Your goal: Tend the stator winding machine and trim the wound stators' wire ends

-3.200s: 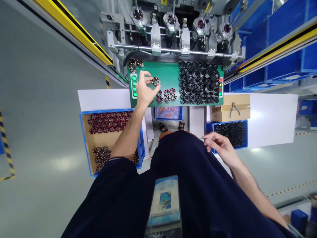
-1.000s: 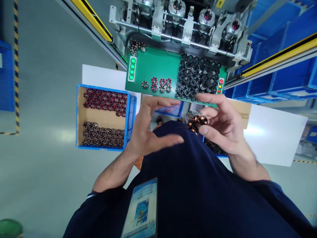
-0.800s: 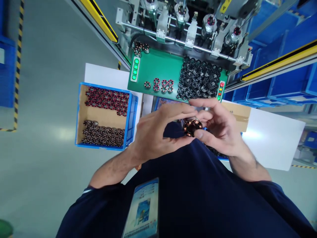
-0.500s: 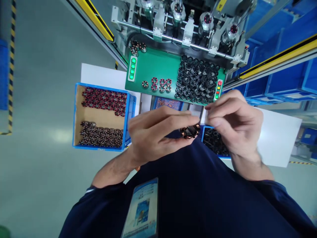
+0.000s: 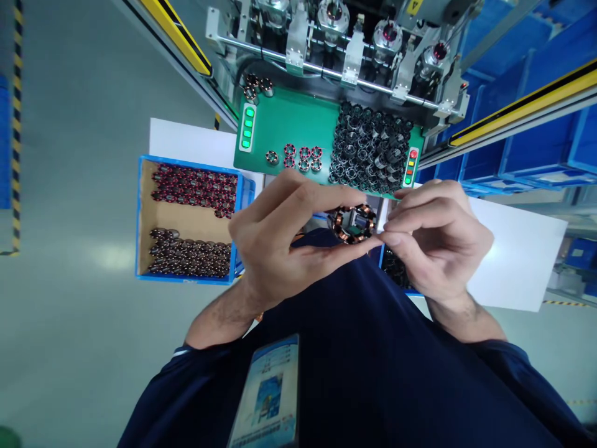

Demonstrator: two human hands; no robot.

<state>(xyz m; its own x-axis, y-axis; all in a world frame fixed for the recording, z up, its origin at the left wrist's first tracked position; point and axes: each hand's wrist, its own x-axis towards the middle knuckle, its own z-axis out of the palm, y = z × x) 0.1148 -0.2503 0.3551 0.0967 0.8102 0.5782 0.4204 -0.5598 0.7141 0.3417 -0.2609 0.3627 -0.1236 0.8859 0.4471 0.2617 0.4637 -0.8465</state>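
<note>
Between the thumb and fingers of my left hand (image 5: 284,239) is a ring-shaped motor stator (image 5: 353,224) with copper windings and a dark body. Its open middle faces up toward me. My right hand (image 5: 433,239) is close on the right, thumb and fingers pinched together at the stator's right edge. Whatever is in that pinch, if anything, is too small to make out. Beyond the hands, several wound stators (image 5: 304,158) lie on the green work surface (image 5: 289,118), beside a dense group of black ring parts (image 5: 368,149).
A blue bin (image 5: 185,281) at left holds rows of stators on cardboard. The machine with metal clamps (image 5: 352,62) spans the back. Button panels (image 5: 247,127) flank the green surface. A bin of black parts (image 5: 395,269) is partly behind my right hand. White boards (image 5: 517,249) extend sideways.
The stator has tilted so its ring opening shows, and it has moved slightly up and left. My right hand has come in closer, its fingertips now at the stator's edge.
</note>
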